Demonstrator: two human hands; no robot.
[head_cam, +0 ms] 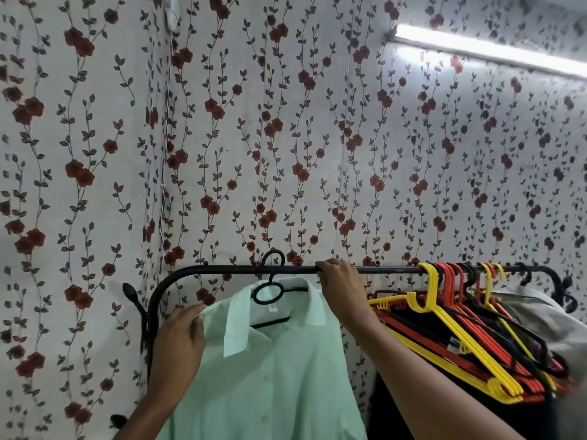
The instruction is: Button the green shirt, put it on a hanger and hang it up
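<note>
The green shirt (273,369) hangs on a black hanger (270,289) hooked over the rail (222,269). The left hand (181,336) pinches its shoulder, likely squaring it. Just right of the hook, the right hand (341,281) curls round the rail, seemingly for steadiness.

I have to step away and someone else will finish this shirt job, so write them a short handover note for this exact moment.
Left hand: holds the green shirt at its shoulder edge.
Right hand: fingers curled over the black rail, just right of the shirt.
The shirt is on a black hanger, and the hanger's hook is over the rail. The collar is open; lower down the front looks closed, though the buttons are too faint to confirm.
Empty yellow, red and black hangers crowd the rail's right side.
Done: shirt on its hanger and hung.
Left: check the buttons, straighten the shirt, let go.
</note>
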